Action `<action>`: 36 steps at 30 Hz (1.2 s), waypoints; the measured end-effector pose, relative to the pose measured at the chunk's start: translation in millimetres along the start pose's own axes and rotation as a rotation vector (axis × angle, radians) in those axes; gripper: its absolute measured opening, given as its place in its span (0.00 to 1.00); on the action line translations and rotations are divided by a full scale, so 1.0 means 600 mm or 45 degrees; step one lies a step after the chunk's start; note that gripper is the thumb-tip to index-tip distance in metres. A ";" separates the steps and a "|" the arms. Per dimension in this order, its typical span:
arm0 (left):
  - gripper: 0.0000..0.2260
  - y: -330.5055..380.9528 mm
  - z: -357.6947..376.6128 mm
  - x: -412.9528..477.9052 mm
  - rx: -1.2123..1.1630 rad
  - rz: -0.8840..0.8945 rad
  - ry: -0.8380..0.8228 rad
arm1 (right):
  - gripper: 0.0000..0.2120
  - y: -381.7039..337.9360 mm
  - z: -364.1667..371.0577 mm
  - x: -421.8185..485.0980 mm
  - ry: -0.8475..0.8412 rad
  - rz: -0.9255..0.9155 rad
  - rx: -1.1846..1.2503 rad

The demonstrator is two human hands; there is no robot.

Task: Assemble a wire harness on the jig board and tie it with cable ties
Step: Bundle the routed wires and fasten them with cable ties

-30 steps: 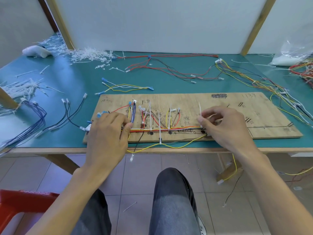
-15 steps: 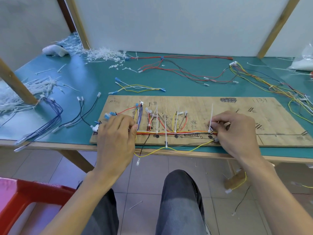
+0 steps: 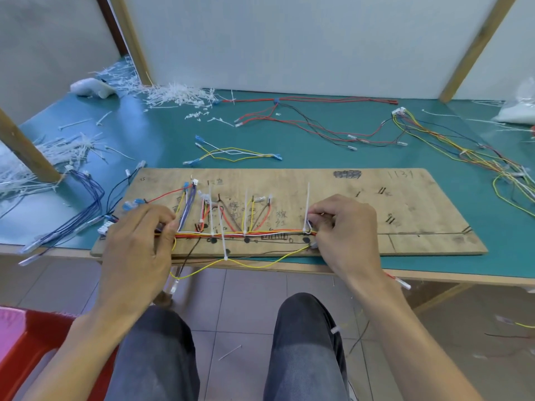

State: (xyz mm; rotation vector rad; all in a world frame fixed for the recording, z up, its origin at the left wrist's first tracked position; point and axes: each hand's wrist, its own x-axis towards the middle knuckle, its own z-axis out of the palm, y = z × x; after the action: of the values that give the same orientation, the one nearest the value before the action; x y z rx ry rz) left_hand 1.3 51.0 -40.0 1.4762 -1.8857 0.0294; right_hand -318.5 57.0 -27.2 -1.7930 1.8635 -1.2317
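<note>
right hand (image 3: 344,230) pinches upright tie (image 3: 307,204) at its base on the left-right bundle (image 3: 246,234); left hand (image 3: 139,244) grips bundle's other end.

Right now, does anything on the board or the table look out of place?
Yes. A yellow wire sags off the jig board's front edge. Uncut cable tie tails stand along the wire bundle. White tie offcuts litter the table's back left, and one tie lies on the floor.

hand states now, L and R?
Left hand: closed, fingers holding the wire bundle at its left end.
Right hand: closed, fingers pinching the rightmost cable tie.
</note>
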 end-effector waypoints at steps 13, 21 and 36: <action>0.07 -0.006 -0.034 0.016 0.042 -0.248 -0.069 | 0.06 -0.026 -0.008 -0.002 -0.115 -0.061 0.023; 0.12 0.152 -0.018 0.086 -0.087 0.370 -0.283 | 0.22 0.016 -0.092 -0.019 -0.454 -0.067 -0.132; 0.13 0.218 0.068 0.153 0.084 0.440 -0.827 | 0.08 0.037 -0.125 0.013 -0.736 0.014 0.131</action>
State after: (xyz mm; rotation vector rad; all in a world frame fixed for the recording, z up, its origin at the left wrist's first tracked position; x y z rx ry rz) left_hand -137.8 1.3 32.7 1.2709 -2.6686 -0.2570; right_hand -388.0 75.3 4.7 -1.8244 1.4485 -0.6813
